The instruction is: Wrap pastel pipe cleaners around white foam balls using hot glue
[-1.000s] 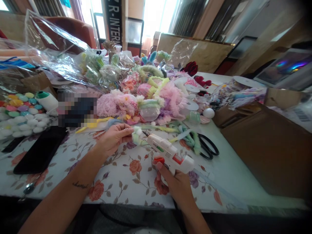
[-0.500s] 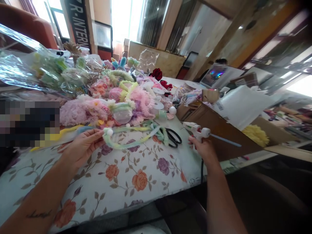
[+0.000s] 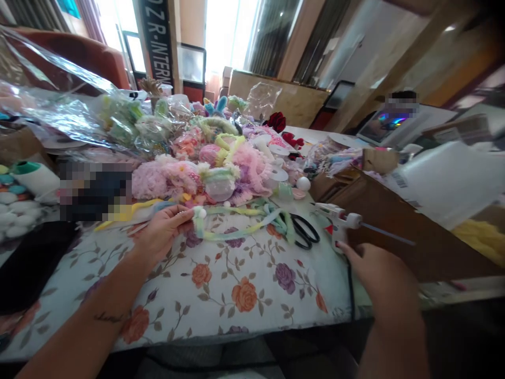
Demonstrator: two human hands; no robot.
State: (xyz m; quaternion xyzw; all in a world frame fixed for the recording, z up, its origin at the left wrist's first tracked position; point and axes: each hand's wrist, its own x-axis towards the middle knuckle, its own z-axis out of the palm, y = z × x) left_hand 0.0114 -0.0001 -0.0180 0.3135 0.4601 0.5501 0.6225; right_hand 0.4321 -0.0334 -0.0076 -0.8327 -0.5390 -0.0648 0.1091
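My left hand is closed in a pinch on the end of a fuzzy pastel-green band, where a small white pom-pom sits. The band curves to the right across the flowered tablecloth. A white glue gun stands on the table near the right edge, with a glue stick jutting from its back. My right hand lies just behind it. Its fingers are stretched toward the gun's grip and are not wrapped around it.
Black-handled scissors lie between the band and the gun. A heap of pink and green fluffy pieces fills the back of the table. A brown cardboard box stands to the right. A black phone and several pastel balls are at the left.
My right hand carried the glue gun from beside the band to the right table edge, set it standing there and let go. My left hand kept its pinch on the band.
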